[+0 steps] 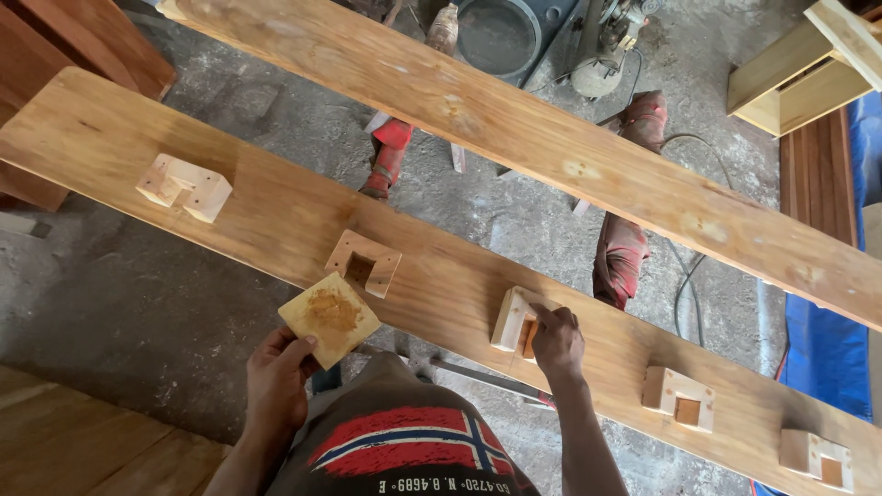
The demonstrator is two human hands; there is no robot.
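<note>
A long pale wooden plank [276, 216] runs from upper left to lower right across the workshop floor, carrying five small square wooden blocks. The leftmost block [184, 186] is solid-topped; the next, an open hollow block [365, 263], shows an empty square socket. Just below it, the left hand [276, 381] pinches a flat square offcut of pale board [329, 318] by its lower corner, thumb on top; a mound of brown filler paste [333, 310] sits on its face. Keep this offcut level and near the plank so paste is reachable. Further right, the right hand [557, 342] has fingers extended, pressing fingertips into the socket of the third block [514, 321]. Judged best practice: press paste firmly into the corners, then wipe flush. Two more blocks [678, 399] follow, sockets already brown-filled. A second plank [551, 147] lies parallel above
</note>
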